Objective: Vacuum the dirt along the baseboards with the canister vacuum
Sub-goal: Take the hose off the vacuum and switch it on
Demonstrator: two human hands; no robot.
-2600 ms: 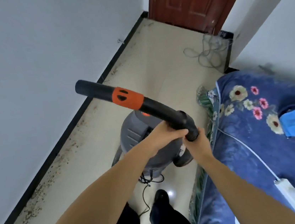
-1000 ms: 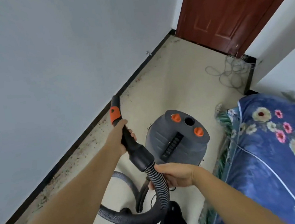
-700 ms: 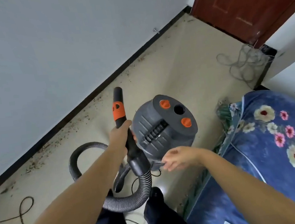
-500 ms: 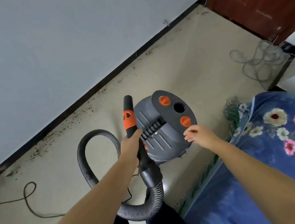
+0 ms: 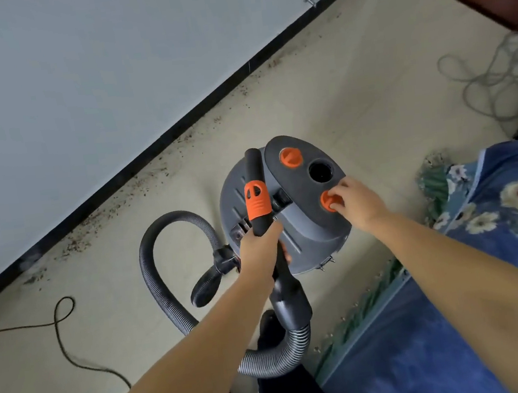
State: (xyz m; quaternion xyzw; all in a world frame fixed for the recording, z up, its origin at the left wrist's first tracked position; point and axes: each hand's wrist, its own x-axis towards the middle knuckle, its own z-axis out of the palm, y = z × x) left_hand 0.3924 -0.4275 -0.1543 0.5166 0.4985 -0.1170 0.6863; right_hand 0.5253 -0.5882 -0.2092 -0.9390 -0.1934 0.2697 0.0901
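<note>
Wall: dirt (image 5: 139, 186) strewn along black baseboard (image 5: 160, 144) on beige floor (image 5: 352, 87).
Left hand (image 5: 259, 248): fingers wrapped around wand (image 5: 257, 196).
Vacuum (image 5: 288, 205): mid-floor.
Right hand (image 5: 357, 200): curled fingertips touching orange knob (image 5: 328, 201).
Bed (image 5: 488, 266): right.

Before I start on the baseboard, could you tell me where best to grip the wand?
Grip the black tube just below the orange collar, from the near side, as the left hand does: it is slim, and the nozzle end points away towards the dirt.

Head view, steeply down, close
</note>
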